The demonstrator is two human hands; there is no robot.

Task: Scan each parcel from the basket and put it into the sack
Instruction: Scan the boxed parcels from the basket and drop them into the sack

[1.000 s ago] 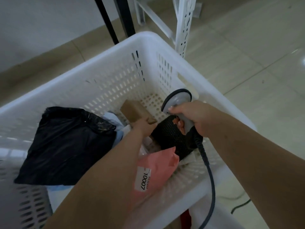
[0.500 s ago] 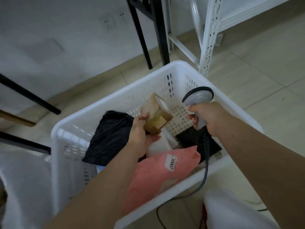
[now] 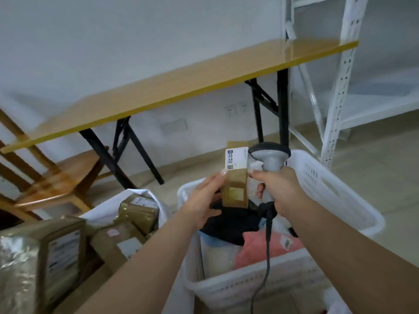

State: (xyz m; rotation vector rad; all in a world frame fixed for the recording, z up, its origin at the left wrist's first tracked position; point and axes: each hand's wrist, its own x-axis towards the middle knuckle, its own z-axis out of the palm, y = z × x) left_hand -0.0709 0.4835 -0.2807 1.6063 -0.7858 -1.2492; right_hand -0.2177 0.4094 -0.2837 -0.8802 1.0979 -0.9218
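Both hands are raised above the white basket (image 3: pixel 340 196). The left hand (image 3: pixel 201 200) holds a small brown box (image 3: pixel 235 186) from its left side, with the fingers stretched along the cardboard and a fingertip at the lower edge of the white label (image 3: pixel 235 159). The box stands upright in the air, over the far part of the basket, and the label on its upper half faces the camera. The right hand (image 3: pixel 281 189) grips the handle of a grey scanner (image 3: pixel 269 159), fingers curled around it. The scanner head is just beside the right edge of the label, maybe touching the box; I cannot tell this for sure. A dark cable (image 3: pixel 267 250) hangs from the handle and goes down over the near wall of the basket.

Inside the basket lie a black bag (image 3: pixel 231 225), a pink bag (image 3: pixel 267 250) with a small white sticker, and a pale parcel (image 3: pixel 217 257) near the front wall.

At the left, near the camera, a white sack (image 3: pixel 140 196) stands open with several brown boxes (image 3: pixel 138 211) in it. Behind is a desk (image 3: pixel 181 80) with a yellow top and black folding legs, a wooden chair (image 3: pixel 59 177) at the far left, and a white metal shelf (image 3: pixel 340 87) at the right.
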